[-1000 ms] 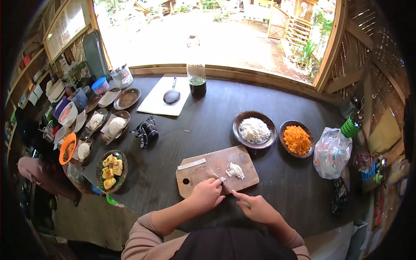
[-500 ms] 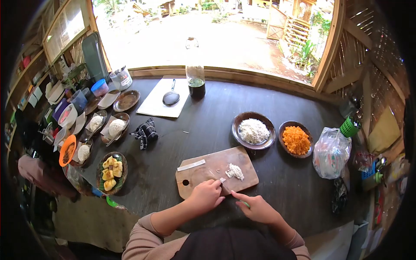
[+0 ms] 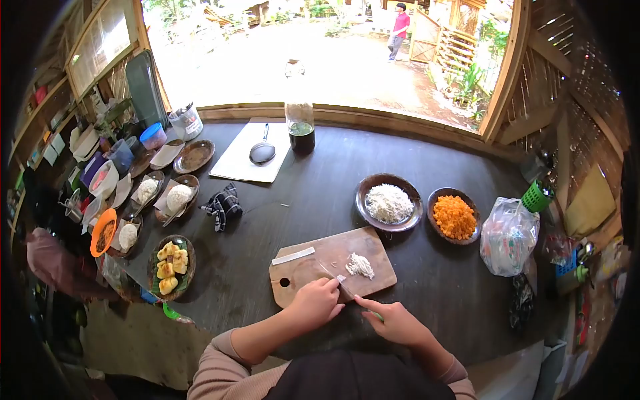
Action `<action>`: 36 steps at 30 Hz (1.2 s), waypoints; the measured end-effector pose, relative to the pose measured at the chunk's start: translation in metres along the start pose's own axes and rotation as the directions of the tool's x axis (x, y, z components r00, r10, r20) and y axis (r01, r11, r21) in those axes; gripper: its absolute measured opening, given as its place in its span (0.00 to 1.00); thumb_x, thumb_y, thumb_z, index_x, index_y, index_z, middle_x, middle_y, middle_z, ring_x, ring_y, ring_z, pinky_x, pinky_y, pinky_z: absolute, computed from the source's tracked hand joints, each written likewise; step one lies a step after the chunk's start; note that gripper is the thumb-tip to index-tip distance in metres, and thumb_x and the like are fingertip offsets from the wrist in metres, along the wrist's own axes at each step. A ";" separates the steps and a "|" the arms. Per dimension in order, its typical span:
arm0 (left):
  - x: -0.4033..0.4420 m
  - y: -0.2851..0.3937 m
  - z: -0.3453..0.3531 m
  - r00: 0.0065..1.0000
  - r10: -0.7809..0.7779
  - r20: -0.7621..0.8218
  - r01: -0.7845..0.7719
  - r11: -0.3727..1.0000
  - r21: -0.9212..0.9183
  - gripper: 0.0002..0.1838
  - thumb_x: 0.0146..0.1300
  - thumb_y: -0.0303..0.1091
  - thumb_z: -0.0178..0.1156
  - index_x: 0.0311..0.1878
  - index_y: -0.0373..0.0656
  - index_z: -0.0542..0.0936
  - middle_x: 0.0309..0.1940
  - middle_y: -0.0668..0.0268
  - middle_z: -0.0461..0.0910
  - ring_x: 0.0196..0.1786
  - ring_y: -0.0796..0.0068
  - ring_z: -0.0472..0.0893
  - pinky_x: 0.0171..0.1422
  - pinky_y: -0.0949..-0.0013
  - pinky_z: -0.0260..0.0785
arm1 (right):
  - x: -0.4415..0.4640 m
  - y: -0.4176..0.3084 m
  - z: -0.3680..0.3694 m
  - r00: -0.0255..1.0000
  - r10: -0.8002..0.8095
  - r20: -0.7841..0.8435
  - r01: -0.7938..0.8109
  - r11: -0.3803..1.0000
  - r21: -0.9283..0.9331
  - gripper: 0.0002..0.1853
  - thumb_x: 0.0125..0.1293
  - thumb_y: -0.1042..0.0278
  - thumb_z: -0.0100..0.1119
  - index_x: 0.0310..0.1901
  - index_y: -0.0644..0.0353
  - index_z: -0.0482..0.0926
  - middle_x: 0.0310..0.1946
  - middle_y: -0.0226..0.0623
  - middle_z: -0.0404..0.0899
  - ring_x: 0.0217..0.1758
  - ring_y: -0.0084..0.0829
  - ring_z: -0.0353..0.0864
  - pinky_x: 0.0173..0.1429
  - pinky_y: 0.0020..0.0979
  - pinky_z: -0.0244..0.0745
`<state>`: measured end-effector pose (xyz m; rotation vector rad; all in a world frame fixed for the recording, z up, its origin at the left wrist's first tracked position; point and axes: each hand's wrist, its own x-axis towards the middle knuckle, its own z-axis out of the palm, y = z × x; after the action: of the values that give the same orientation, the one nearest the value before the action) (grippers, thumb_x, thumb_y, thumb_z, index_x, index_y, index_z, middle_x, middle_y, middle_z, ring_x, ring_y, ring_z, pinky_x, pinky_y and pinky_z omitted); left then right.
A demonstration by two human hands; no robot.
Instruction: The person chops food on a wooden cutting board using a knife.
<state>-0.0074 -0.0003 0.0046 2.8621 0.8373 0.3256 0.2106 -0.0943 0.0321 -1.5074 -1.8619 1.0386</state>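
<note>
A wooden cutting board (image 3: 375, 248) lies in front of me. My left hand (image 3: 315, 300) is closed at its near edge, fingertips pressed on a small white strip (image 3: 341, 278). In my right hand (image 3: 398, 324) is a knife (image 3: 346, 291) with a green handle, its blade over the board beside my left fingertips. Much of the handle is hidden by the fingers. A pile of finely chopped white pieces (image 3: 361, 266) sits just beyond the blade. Another long white strip (image 3: 293, 255) rests along the board's left side.
Beyond the board stand a bowl of white shreds (image 3: 389, 203), a bowl of orange bits (image 3: 455, 217) and a plastic bag (image 3: 510, 237). On the left are a plate of yellow food (image 3: 173, 268), a checked cloth (image 3: 224, 207) and several dishes. A bottle (image 3: 302, 129) stands at the back.
The hands, knife and white pieces look nearly the same, with the view shifted very slightly. A person in a red top has come into view outside the window.
</note>
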 end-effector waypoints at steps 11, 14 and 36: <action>0.001 0.001 -0.001 1.000 -0.008 0.027 0.008 1.000 0.007 0.18 0.65 0.45 0.61 0.39 0.35 0.83 0.43 0.60 0.79 0.51 0.61 0.79 0.57 0.64 0.74 | 0.009 0.012 0.020 0.991 -0.091 -0.103 0.085 0.994 -0.061 0.24 0.69 0.70 0.59 0.67 0.49 0.74 0.30 0.57 0.81 0.30 0.54 0.83 0.38 0.43 0.78; 0.000 0.000 0.000 1.000 -0.005 0.011 0.004 1.000 0.025 0.18 0.65 0.45 0.61 0.38 0.35 0.83 0.43 0.60 0.79 0.51 0.62 0.79 0.57 0.64 0.74 | 0.001 0.000 0.003 0.999 -0.025 -0.021 0.024 0.999 -0.026 0.24 0.69 0.68 0.59 0.67 0.50 0.74 0.32 0.57 0.82 0.31 0.55 0.84 0.39 0.44 0.79; 0.001 0.002 -0.002 1.000 -0.010 0.029 0.009 0.999 0.032 0.18 0.62 0.45 0.63 0.36 0.35 0.85 0.45 0.60 0.79 0.50 0.65 0.79 0.56 0.65 0.75 | 0.004 0.006 0.009 0.999 -0.019 -0.031 0.019 1.000 -0.004 0.23 0.70 0.68 0.59 0.66 0.47 0.75 0.26 0.59 0.79 0.26 0.54 0.82 0.36 0.43 0.78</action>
<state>-0.0066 -0.0011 0.0072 2.8834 0.8581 0.2708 0.2061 -0.0917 0.0215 -1.4962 -1.8545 0.9983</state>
